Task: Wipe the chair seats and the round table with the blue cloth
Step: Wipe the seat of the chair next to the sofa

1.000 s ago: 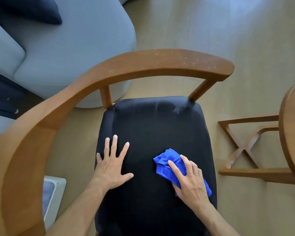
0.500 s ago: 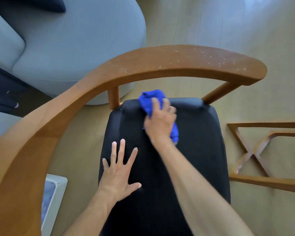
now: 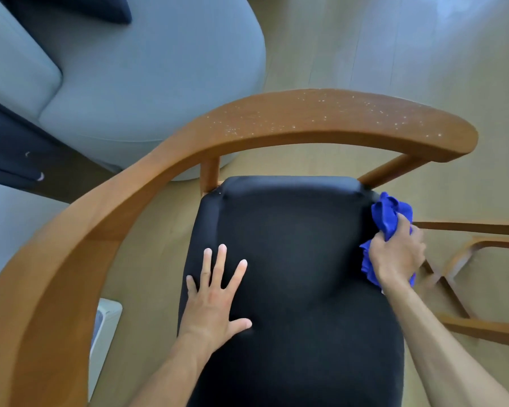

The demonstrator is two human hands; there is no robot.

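The right hand [image 3: 395,255] is clenching the bunched blue cloth [image 3: 390,214] at the far right edge of the black chair seat [image 3: 294,259], with part of the cloth hanging past the rim. The left hand [image 3: 215,301] is lying flat on the seat's left side, fingers spread and grasping nothing.

The likeliest slip is the cloth sliding off the edge and wiping air instead of fabric, since the wad is sitting half over the side; a loose fold may also be catching on the armrest post [image 3: 391,168] just behind it. Leaning weight through the left palm could be tipping or shifting the chair.

The curved wooden armrest [image 3: 306,124] is wrapping around the seat's far and left sides, limiting strokes there, and it seems to be carrying pale specks, possibly dust. A grey sofa [image 3: 147,69] is standing beyond it, a wooden cross-frame [image 3: 465,327] is lying right of the chair, and a white object [image 3: 105,327] is sitting on the floor [image 3: 394,54] at left.
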